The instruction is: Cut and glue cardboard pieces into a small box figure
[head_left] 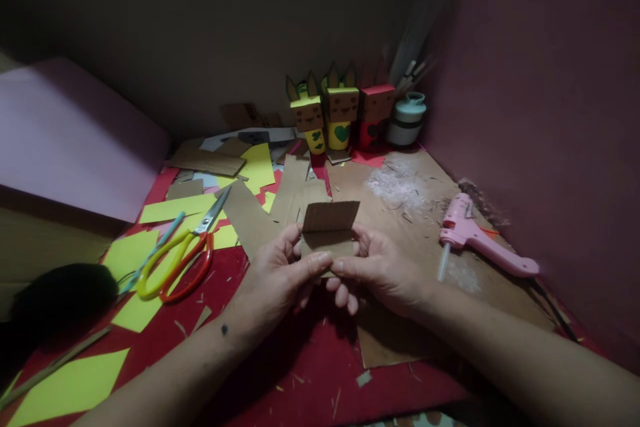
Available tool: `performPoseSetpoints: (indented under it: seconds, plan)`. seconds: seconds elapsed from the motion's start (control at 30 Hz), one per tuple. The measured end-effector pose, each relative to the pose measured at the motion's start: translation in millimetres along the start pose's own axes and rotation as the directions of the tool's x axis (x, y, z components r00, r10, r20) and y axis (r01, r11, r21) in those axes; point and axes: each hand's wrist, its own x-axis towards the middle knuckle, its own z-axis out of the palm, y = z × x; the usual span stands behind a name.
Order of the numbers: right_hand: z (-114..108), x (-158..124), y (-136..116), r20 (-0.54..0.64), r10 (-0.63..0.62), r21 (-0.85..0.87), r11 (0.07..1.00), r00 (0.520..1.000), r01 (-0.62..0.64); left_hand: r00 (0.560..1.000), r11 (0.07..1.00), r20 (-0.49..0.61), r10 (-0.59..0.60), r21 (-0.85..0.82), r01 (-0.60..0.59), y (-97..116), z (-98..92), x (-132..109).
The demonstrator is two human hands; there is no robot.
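Note:
Both hands grip a small folded piece of cardboard (331,217) over the front of the table. My left hand (287,263) pinches its left side, thumb laid along the lower edge. On the opposite side, my right hand (376,265) holds it the same way, the two thumb tips nearly meeting. The upper flap stands raised above a crease, while fingers partly cover the lower part. To the left lie scissors (193,247) with one yellow and one red handle, blades slightly apart. A pink glue gun (483,237) rests at the right with a clear stick showing.
Several yellow paper sheets (75,383) and cardboard scraps (207,161) cover the left side. At the back stand a red box-headed figure (376,113), two yellow ones (341,117) and a teal-lidded pot (407,121). A cardboard sheet (400,337) lies over the red table surface (270,373).

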Motion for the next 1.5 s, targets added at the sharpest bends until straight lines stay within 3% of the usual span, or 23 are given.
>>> performPoseSetpoints:
  seconds: [0.17, 0.4, 0.63, 0.83, 1.1, 1.5]
  plan:
    - [0, -2, -5, -0.049, -0.029, -0.061, 0.998, 0.998, 0.026, 0.997, 0.999, 0.066, -0.031, -0.042, 0.034, 0, -3.8, 2]
    - [-1, -3, -5, -0.004, -0.049, -0.09, 0.995, 0.999, 0.048, 1.0, 0.999, -0.013, -0.003, -0.051, 0.003, 3, 2.8, -2]
    - [-1, -3, -5, 0.0, -0.036, -0.111, 0.993, 0.999, 0.035, 0.992, 0.991, 0.102, -0.077, -0.104, 0.087, 4, -3.1, 2]
    - [1, -2, 0, -0.005, -0.05, -0.117, 0.992, 0.999, 0.049, 0.998, 0.995, 0.028, -0.062, -0.071, 0.064, 5, -2.0, -1]
    - [5, -3, -9, -0.054, -0.057, -0.209, 0.977, 0.997, 0.044, 0.986, 0.988, 0.115, -0.121, -0.087, 0.131, 10, -12.2, 6]
    - [1, -5, -11, -0.057, -0.089, -0.288, 0.955, 0.994, 0.069, 0.998, 0.998, 0.013, -0.056, -0.038, 0.057, 5, -7.8, 2]
